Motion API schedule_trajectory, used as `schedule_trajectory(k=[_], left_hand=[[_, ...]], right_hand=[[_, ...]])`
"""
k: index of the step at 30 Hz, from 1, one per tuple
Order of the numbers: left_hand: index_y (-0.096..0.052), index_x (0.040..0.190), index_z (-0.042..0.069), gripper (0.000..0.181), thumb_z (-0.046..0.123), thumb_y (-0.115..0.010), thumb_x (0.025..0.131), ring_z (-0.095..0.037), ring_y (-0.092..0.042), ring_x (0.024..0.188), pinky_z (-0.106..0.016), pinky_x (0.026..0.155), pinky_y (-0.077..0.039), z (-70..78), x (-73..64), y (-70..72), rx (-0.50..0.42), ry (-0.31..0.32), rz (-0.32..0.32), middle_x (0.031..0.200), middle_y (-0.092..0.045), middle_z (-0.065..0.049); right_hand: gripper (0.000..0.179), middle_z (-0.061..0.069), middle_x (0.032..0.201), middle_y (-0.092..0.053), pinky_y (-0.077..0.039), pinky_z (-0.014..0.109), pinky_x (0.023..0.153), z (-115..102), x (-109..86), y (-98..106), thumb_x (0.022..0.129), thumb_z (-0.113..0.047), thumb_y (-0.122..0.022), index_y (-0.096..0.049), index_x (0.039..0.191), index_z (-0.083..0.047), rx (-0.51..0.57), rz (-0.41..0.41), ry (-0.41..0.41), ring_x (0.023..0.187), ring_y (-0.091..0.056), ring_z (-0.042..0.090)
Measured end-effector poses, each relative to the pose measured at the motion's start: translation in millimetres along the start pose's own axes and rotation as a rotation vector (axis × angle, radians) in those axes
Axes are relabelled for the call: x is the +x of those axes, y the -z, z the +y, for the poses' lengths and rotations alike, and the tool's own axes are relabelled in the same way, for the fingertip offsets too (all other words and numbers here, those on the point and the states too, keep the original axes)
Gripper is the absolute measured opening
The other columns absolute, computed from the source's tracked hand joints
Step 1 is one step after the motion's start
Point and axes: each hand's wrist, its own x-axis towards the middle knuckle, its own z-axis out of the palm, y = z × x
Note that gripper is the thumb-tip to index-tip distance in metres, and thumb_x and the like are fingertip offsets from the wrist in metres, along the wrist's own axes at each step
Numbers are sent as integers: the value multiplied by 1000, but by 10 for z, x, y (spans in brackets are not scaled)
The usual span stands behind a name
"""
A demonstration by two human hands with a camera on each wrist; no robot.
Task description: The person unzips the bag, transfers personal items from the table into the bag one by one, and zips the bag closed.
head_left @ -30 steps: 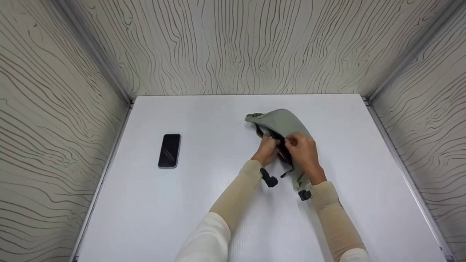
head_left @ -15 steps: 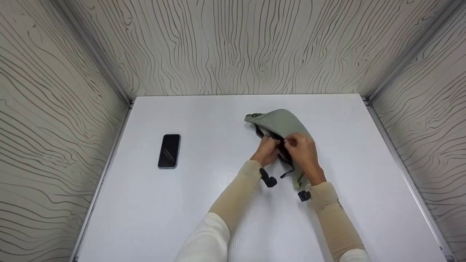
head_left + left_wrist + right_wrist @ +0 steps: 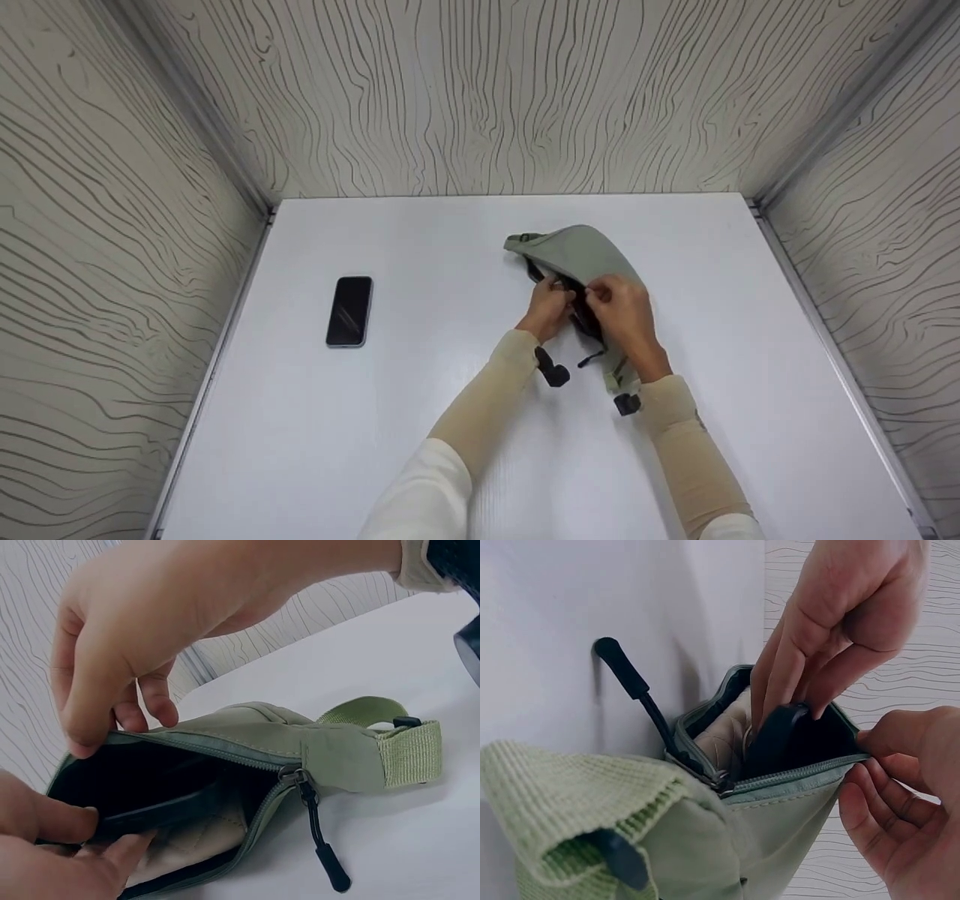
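White tabletop (image 3: 390, 375) before wood-grain-patterned walls (image 3: 480, 97), with a green bag (image 3: 589, 251) opened by two hands right of the frame's centre

Inside the bag, a dark flat object (image 3: 172, 808), too hidden to be identified, is pinched by the left hand (image 3: 550, 306), while the zipped rim (image 3: 802, 771) is pinched by the right hand (image 3: 624, 307); a phone (image 3: 349, 311) is seen lying at centre left; for this step, the rim should probably be held wide and taut, and the object guided clear of the teeth and dangling zip pull (image 3: 332, 868), so that nothing is snagged
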Motion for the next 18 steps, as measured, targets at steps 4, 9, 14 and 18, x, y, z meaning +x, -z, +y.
schedule_trajectory(k=[4,9,14,18], left_hand=[[-52,150,-1,51,-4,-59,99,-14,-58,83,-42,85,-53,-19,-12,7,63,2,60,130,-64,-11],[-59,136,-2,38,-4,-62,99,-15,-58,84,-44,89,-53,-12,-23,-12,45,-7,52,118,-65,-10],[-57,133,-5,37,-9,-60,96,-13,-60,79,-42,88,-56,-6,-20,-49,5,-34,6,108,-67,-10],[-57,129,-5,35,-11,-59,94,-14,-63,79,-42,89,-58,-30,-7,-72,-1,-44,-3,107,-69,-12]], right_hand=[[5,15,84,-75,-55,42,70,0,-4,4,91,-4,-77,-80,92,0,4,-2,3,76,-70,27],[5,15,83,-75,-54,42,70,12,0,7,90,-3,-77,-80,91,0,-1,-6,6,75,-69,27],[5,16,85,-75,-54,41,70,4,-3,21,92,-4,-77,-80,91,1,8,-12,-6,76,-69,28],[5,15,85,-75,-54,41,70,-9,-12,22,92,-4,-78,-80,92,1,11,-21,-14,77,-69,27]])
